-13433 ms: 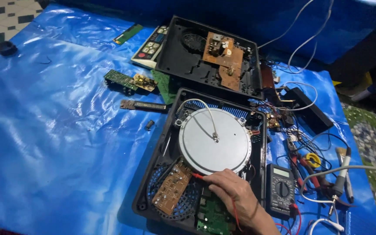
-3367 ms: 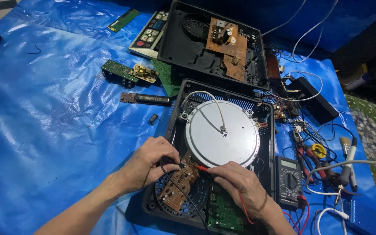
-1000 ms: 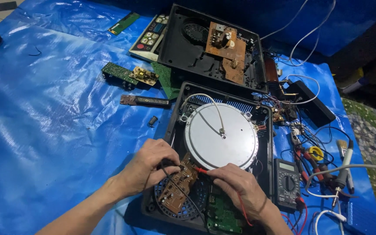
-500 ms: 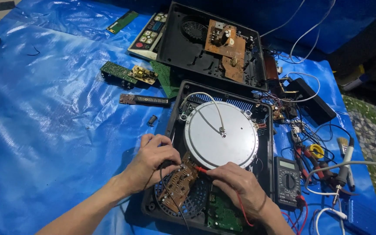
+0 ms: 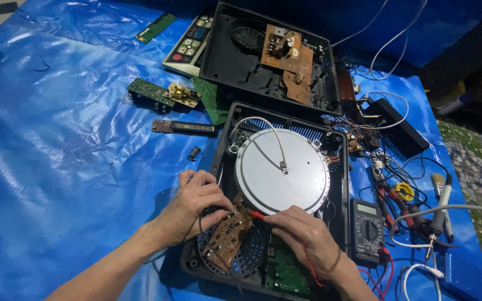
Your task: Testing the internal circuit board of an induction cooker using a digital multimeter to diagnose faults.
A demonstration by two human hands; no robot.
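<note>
The left hand (image 5: 196,202) rests on the near-left corner of the open black case (image 5: 224,167), its fingers (image 5: 214,207) curled and pressed together on a black probe wire at the top edge of the brown circuit board (image 5: 229,237). The right hand (image 5: 302,237) pinches a red probe (image 5: 256,214) between thumb and forefinger, its tip just beyond the fingertips, at the board's upper right corner beside the round silver disc (image 5: 282,171). The probe's long axis lies nearly level, pointing left toward the left hand's fingers; the board's long axis runs slantwise, from below the left fingers up toward the red tip. A likely slip: the tip could skid off its small contact and bridge neighbouring solder points, since both hands crowd one corner. The red lead trailing under the right wrist toward the meter (image 5: 367,229) could also snag and tug the tip away.
</note>
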